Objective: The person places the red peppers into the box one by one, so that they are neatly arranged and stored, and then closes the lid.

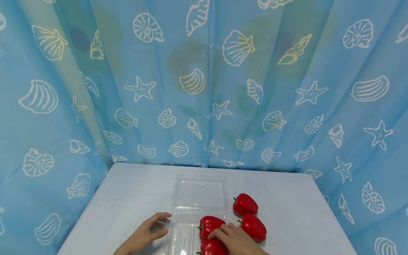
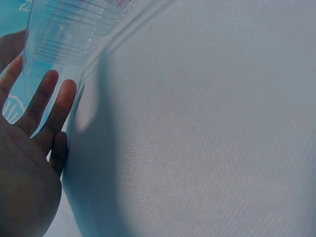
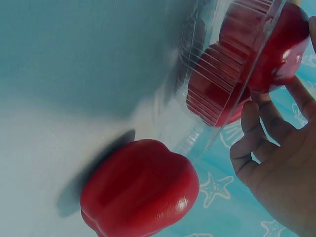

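Note:
A clear plastic hinged container lies opened out, its lid (image 1: 200, 194) flat behind its base (image 1: 181, 239). Two red bell peppers sit side by side at the base's right, a farther one (image 1: 210, 224) and a nearer one (image 1: 213, 247). My right hand (image 1: 237, 241) grips the nearer pepper from above; its thumb and fingers lie on opposite sides in the right wrist view, where the pepper (image 3: 284, 54) rises past the container rim. Beside the base's left edge, my left hand (image 1: 148, 232) holds nothing, its fingers (image 2: 42, 96) apart near the plastic wall.
Two more red bell peppers, one farther back (image 1: 245, 204) and one nearer (image 1: 254, 227), lie on the white table (image 1: 296, 216) right of the container. A blue seashell-patterned curtain (image 1: 204, 117) hangs around the back and sides.

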`<state>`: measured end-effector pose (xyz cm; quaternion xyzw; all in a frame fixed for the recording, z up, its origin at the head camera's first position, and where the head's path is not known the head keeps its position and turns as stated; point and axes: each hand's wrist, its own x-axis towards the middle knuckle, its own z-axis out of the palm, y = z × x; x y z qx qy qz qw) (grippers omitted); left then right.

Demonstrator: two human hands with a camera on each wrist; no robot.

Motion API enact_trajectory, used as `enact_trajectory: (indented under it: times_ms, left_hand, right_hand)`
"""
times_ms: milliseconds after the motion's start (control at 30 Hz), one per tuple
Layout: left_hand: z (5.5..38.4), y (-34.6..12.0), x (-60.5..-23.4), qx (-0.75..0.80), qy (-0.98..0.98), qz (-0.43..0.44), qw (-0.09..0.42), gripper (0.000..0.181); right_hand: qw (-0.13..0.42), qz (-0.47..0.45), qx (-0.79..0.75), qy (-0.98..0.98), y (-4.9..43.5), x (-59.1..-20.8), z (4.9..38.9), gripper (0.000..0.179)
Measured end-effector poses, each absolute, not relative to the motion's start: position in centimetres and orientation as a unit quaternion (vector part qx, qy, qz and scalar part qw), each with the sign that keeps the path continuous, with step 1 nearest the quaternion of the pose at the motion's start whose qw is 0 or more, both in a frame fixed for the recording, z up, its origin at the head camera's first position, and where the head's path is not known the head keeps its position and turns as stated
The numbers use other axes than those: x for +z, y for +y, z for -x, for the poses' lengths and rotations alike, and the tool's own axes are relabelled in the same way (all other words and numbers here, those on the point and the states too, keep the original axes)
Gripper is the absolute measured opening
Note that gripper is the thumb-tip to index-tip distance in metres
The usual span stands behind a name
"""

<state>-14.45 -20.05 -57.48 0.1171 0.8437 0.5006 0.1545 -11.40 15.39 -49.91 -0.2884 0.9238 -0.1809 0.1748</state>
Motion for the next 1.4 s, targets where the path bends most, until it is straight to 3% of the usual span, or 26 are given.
enact_trajectory:
  times_ms: [433, 1400]
  left_hand:
    - [14.3, -19.7, -57.2, 0.507, 0.840, -0.113, 0.157, 0.046]
    - [14.3, -19.6, -57.4, 0.509, 0.840, -0.098, 0.162, 0.047]
  right_hand:
    - [0.180, 0.286, -0.242, 0.909, 15.9, -49.7, 11.2, 0.070]
    - [0.194, 0.249, -0.176, 0.932, 14.5, -49.6, 11.5, 0.064]
